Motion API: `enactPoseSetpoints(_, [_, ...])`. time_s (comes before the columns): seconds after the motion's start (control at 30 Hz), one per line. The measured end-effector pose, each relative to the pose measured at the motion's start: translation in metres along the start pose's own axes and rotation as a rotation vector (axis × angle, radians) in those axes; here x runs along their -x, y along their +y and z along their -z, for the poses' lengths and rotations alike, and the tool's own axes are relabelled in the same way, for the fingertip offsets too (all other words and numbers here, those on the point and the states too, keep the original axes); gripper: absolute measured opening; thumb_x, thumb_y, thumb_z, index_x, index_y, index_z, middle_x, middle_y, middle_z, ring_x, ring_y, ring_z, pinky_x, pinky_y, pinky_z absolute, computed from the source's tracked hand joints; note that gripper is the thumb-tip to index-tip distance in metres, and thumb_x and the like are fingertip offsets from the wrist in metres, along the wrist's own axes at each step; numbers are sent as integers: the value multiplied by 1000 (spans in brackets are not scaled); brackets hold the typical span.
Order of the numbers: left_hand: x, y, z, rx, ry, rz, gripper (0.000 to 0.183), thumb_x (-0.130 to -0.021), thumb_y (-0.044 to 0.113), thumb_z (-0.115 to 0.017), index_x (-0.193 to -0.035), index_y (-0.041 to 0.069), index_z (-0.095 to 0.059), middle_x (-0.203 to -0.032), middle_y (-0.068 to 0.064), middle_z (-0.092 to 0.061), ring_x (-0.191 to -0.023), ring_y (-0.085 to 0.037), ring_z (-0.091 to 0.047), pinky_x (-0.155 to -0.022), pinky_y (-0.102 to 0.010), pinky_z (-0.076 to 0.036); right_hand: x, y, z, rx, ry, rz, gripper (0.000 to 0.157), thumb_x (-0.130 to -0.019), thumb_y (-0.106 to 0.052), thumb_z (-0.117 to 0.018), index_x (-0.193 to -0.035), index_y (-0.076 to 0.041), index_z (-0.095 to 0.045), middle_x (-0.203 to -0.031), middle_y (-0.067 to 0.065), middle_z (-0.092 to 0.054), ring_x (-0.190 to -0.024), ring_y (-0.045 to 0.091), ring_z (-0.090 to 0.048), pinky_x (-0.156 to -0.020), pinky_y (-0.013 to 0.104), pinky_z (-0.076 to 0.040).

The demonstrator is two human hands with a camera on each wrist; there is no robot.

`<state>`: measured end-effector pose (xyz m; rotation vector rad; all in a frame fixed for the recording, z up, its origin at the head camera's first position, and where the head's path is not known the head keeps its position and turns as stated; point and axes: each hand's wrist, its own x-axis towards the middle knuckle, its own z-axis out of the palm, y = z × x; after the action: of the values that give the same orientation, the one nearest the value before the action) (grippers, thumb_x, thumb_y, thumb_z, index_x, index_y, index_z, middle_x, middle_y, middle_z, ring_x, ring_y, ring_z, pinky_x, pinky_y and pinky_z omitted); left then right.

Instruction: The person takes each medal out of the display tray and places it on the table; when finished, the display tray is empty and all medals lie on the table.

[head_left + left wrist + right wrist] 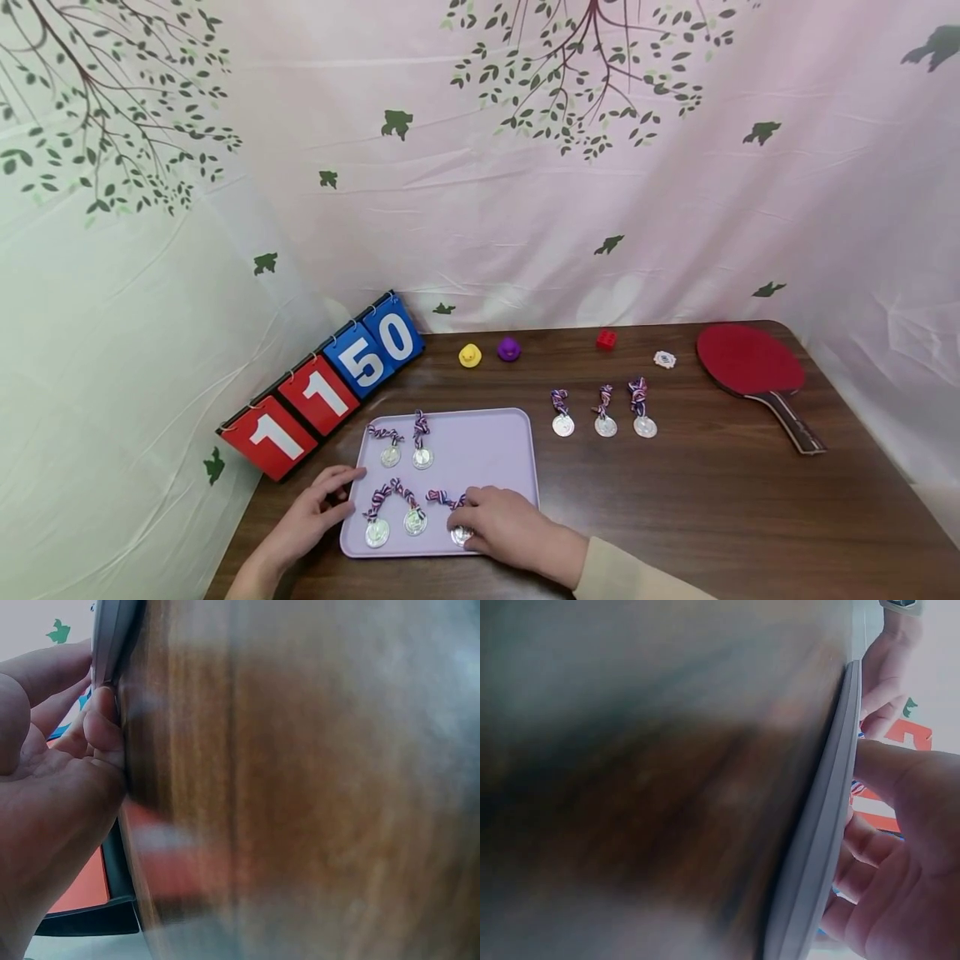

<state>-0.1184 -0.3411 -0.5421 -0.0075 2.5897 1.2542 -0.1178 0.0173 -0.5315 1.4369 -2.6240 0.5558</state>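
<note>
On the lavender tray (480, 442) lie several silver medals with knotted red, white and blue ribbons. Two are in the far left part, and a left medal (377, 533) and a middle medal (416, 522) are in the near row. My right hand (510, 525) reaches over the tray's near edge and holds the near-row right medal (459, 536) between thumb and fingers, partly covering it. Its ribbon (442, 498) trails left. My left hand (311, 512) rests at the tray's left edge, fingertips touching the rim (112, 637), with nothing in its grasp.
Three more medals (606, 426) lie in a row right of the tray. Behind are a yellow duck (470, 356), purple duck (508, 349), red brick (606, 339) and white chip (664, 359). A table tennis bat (750, 362) lies right; a flip scoreboard (322, 392) stands left.
</note>
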Motion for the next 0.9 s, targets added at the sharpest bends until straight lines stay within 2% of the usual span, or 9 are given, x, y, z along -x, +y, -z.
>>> enactPoseSetpoints(0.3, [0,0,0,0,-8,-4,42,-87,21,-69,-127,30,-60,-129,-1,-46,-105,-22,-44,-77,-28,-41,4,-1,-3,-92,33,-59,30,-78,-28,-77,-106,-31,-68,-95,-9,-52,-78,3,-51,-66,20,-43])
enactPoseSetpoints(0.5, [0,-2,0,-3,-7,3,42,-88,20,-69,-127,31,-60,-129,0,-46,-105,-22,-44,-78,-28,-41,5,0,-1,-157,44,-44,29,-78,-19,-78,-104,-27,-68,-93,-11,-56,-86,2,-52,-76,21,-44])
enactPoseSetpoints(0.7, [0,0,-1,12,-7,6,42,-88,18,-68,-127,30,-60,-129,0,-46,-105,-22,-43,-78,-28,-40,4,3,0,-262,10,-59,31,-78,-12,-77,-105,-22,-69,-96,-11,-60,-83,-1,-53,-75,17,-44])
enactPoseSetpoints(0.9, [0,1,-1,11,4,10,42,-88,16,-68,-126,30,-60,-128,0,-46,-105,-22,-43,-78,-28,-40,4,9,4,-353,1,-42,33,-76,-8,-76,-108,-17,-70,-100,-8,-65,-90,0,-56,-80,17,-44])
